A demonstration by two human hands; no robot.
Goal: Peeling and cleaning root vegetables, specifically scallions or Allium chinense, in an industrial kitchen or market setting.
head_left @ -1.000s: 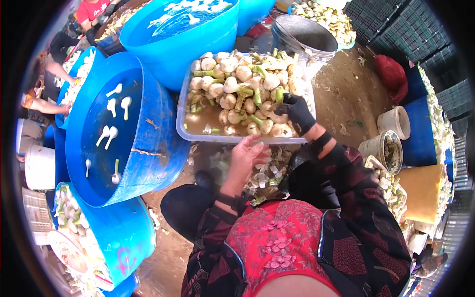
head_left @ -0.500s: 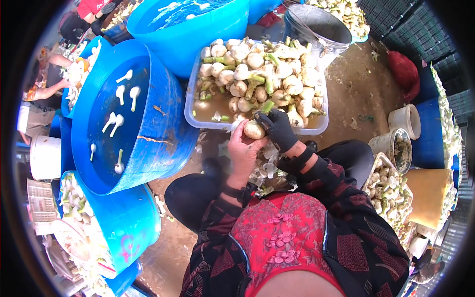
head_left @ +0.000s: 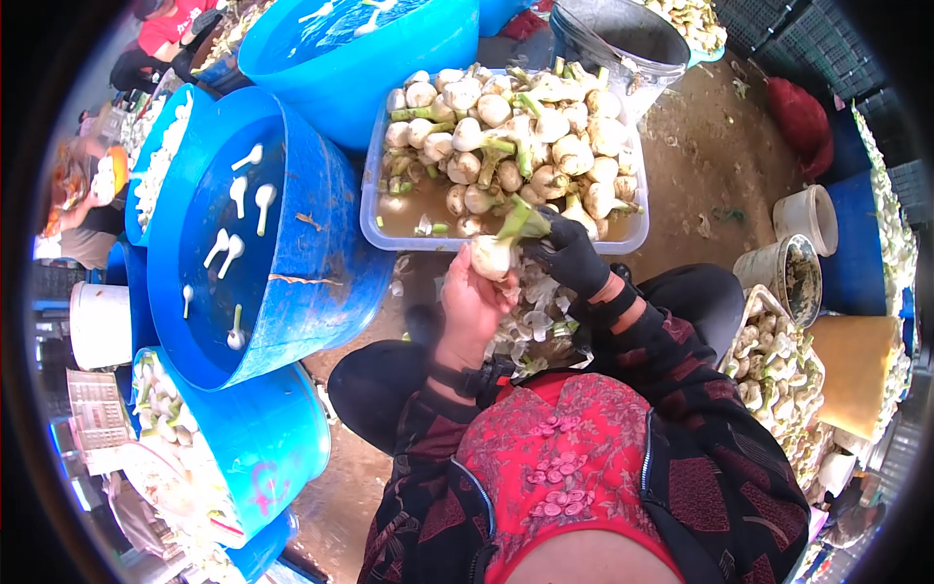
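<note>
Between my hands is a pale garlic bulb [head_left: 491, 256], its cut green stalk tilted up to the right. My bare left hand [head_left: 470, 300] cups the bulb from below with its fingers closed round it. At the stalk, my right hand [head_left: 574, 255], in a black glove, has its fingers closed; whether it also holds a tool is hidden. Just beyond my hands stands a clear plastic tub [head_left: 389, 237] heaped with garlic bulbs [head_left: 574, 154] on short green stalks, in brownish water. Peeled skins [head_left: 530, 326] lie below my hands, between my knees.
At the left, a big blue vat [head_left: 326, 234] holds water with several floating bulbs; another blue vat [head_left: 341, 92] stands behind it. A grey bucket [head_left: 647, 83] is beyond the tub. Garlic-filled basket [head_left: 769, 380] and white pails [head_left: 808, 222] are at the right. People work at far left.
The bulb has turned so its stalk points up to the right, and my gloved hand has shifted onto the stalk. My left hand has moved slightly lower. The view has shifted slightly.
</note>
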